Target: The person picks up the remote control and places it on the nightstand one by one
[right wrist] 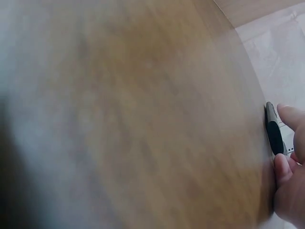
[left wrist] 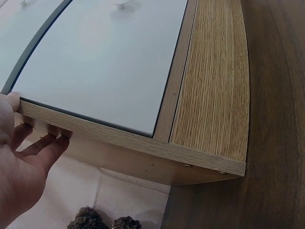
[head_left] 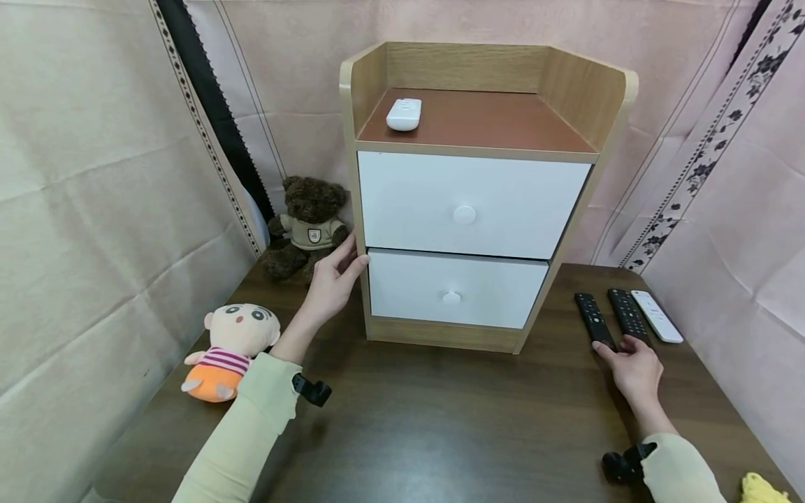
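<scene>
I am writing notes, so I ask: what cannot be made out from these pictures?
Head view: drawer insides, hidden by the white fronts.
Head view: yellow thing, cut off by bottom edge.
Head view: button labels on the left black remote, too small.
Right wrist view: brown surface, blurred; right hand, partly cut off by right edge.

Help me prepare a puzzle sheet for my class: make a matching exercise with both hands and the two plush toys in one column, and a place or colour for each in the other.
Column one:
1. Left hand
2. Right hand
3. Teddy bear
4. Doll

Column two:
A. Orange lower body
B. At the near ends of the black remotes
C. Holding the side edge of the cabinet
D. Dark brown fur

Pairs: 1-C, 2-B, 3-D, 4-A
</scene>
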A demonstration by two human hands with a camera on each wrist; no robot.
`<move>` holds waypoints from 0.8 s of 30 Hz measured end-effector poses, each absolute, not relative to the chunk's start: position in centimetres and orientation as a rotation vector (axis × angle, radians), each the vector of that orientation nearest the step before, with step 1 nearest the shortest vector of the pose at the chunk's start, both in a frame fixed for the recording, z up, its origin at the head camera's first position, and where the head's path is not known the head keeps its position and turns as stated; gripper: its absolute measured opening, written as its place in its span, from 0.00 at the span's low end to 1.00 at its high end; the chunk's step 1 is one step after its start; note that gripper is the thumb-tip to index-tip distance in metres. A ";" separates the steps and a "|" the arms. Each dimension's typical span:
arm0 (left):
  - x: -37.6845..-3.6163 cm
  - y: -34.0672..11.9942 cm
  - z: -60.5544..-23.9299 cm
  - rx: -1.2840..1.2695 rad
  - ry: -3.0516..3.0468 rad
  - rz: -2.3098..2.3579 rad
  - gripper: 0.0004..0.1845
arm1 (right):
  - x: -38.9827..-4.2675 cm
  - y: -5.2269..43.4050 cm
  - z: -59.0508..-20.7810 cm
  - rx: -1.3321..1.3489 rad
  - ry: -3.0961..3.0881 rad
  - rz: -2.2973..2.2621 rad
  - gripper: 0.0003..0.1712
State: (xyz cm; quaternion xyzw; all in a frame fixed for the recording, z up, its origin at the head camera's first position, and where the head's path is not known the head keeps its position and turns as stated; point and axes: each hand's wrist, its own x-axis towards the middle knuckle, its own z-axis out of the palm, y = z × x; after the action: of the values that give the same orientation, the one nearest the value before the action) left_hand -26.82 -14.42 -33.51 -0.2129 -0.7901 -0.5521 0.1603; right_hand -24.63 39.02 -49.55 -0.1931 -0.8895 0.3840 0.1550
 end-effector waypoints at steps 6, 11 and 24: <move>-26.7 -14.4 -33.4 -0.605 -2.247 -1.587 0.30 | -25.2 39.0 -49.7 -0.531 -2.605 1.029 0.42; -26.8 -14.4 -33.4 -0.615 -2.246 -1.607 0.30 | -25.4 39.1 -50.0 -0.540 -2.637 0.981 0.42; -26.8 -14.6 -33.4 -0.611 -2.266 -1.606 0.30 | -25.3 38.7 -49.7 -0.652 -2.617 1.047 0.38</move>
State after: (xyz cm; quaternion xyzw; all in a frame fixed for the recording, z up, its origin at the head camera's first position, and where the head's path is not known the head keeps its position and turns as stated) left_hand -26.76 -14.56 -33.35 -0.2124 -0.7880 -0.5585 0.1486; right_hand -25.34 38.67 -49.68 -0.2238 -0.8976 0.3589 0.1239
